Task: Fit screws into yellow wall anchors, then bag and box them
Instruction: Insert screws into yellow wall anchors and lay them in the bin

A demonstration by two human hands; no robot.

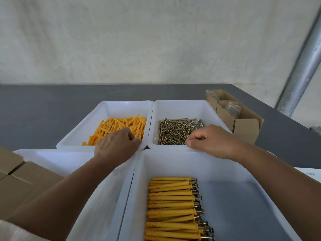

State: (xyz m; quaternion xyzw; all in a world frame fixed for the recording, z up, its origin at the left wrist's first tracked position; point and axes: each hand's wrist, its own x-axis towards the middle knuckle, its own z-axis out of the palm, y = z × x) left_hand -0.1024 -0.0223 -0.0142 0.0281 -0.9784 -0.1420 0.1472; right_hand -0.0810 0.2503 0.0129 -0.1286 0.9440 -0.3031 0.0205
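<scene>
L hand (pixel 118 145): fingers (pixel 129 134) curled tight, knuckles up, at the near-right corner of the anchor bin (pixel 104 108). Fingertips are hidden under the hand, so can't tell if they hold an anchor. Loose yellow anchors (pixel 119 126) are piled just beyond and left of those fingers, touching or nearly so.

R hand (pixel 212 141): fingers (pixel 196 136) curled, thumb and forefinger tips brought together over the near rim of the screw bin (pixel 180 106). Can't tell if a screw sits between them. The screws (pixel 175 130) lie in a tangled heap directly beyond and left of the fingertips.

Finished anchors w/ screws (pixel 172 206) lie in a neat row, heads pointing right, in the near-right bin (pixel 225 171), below both sets of fingers and well apart from them. Another white bin (pixel 52 157) sits under the L forearm. All four bins stand side by side on the grey desk (pixel 43 110).

Open carton (pixel 243 122) w/ clear bags (pixel 231 107) stands to the right of the R fingers, beyond the screw bin. Closed cardboard box (pixel 20 185) is near-left of the L fingers.
</scene>
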